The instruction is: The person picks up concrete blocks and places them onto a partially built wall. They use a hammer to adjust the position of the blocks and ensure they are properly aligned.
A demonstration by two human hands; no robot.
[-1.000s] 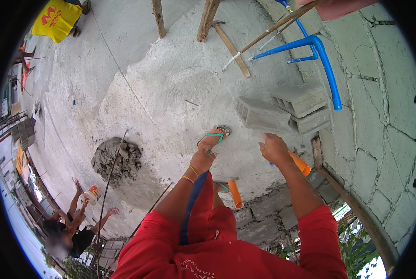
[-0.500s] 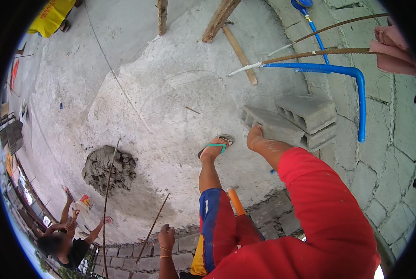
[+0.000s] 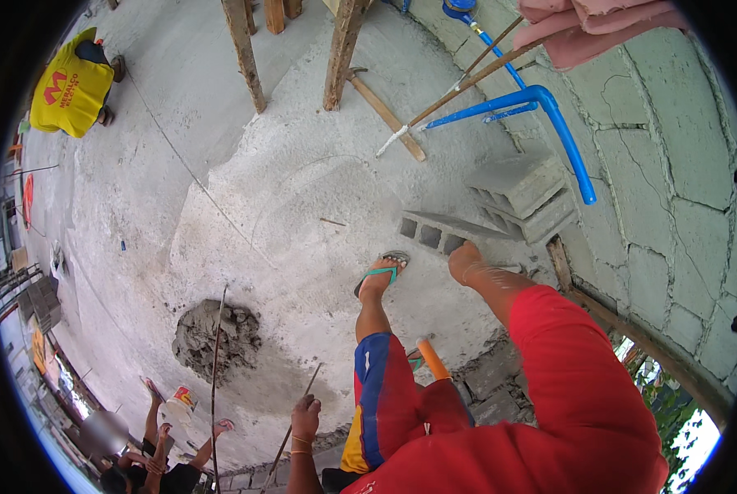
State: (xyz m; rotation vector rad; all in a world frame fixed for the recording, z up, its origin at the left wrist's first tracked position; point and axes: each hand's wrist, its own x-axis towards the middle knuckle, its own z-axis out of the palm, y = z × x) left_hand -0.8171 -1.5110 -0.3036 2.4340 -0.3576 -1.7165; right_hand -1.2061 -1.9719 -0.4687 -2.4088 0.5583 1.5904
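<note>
A grey hollow concrete block (image 3: 431,235) lies slightly left of two stacked blocks (image 3: 513,185), its holed face toward me. My right hand (image 3: 467,262) is closed on its near edge; part of my fingers is hidden. Lower and left, my left hand (image 3: 306,418) hangs with curled fingers beside a thin steel rod (image 3: 293,424); whether it holds anything is too unclear to see. My sandalled foot (image 3: 378,276) is on the concrete floor near the block, and an orange pipe (image 3: 434,358) lies behind my foot.
Wet mortar (image 3: 216,342) is heaped at left. A co-worker (image 3: 163,469) squats by a bucket (image 3: 179,407); another in yellow (image 3: 70,82) bends upper left. Wooden posts (image 3: 342,53), a hammer (image 3: 397,123), rebar and blue pipes (image 3: 562,123) stand or lie ahead, beside a block wall (image 3: 657,198).
My right hand has reached forward onto the concrete block, which now shows more of its holed face. My left hand has moved back and leftward from near my foot, beside the rod.
</note>
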